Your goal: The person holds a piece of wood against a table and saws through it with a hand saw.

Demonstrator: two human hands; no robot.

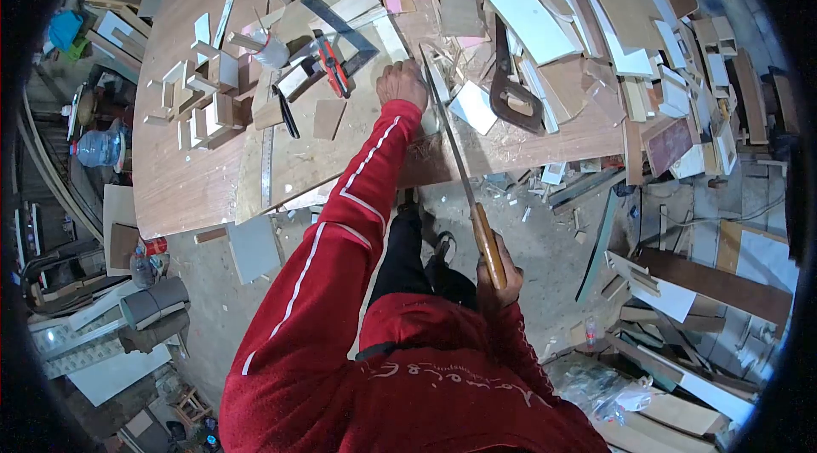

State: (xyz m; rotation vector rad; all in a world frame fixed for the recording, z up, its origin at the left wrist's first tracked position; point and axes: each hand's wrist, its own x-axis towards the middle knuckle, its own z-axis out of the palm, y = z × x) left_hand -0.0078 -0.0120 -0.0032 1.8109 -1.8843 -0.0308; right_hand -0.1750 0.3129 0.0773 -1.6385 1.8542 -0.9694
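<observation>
My right hand [504, 274] is wrapped round the wooden handle of a long, thin-bladed saw [454, 144]. The blade runs up and left from the handle, and its far end lies just right of my left hand [402, 83]. My left hand rests on the work table, pressed over a pale wood strip [391, 38]; how its fingertips meet the strip is partly hidden. Left of that hand are a red and black tool [330, 64] and a dark metal square [340, 25]. A second saw with a dark handle [516, 102] lies to the right.
Small wooden box-like pieces [208, 118] stand on the table's left side, near a cup [271, 52]. White and brown boards [521, 10] cover its right side. Offcuts and long boards [715, 283] lie on the floor at right. A water bottle [99, 148] stands at far left.
</observation>
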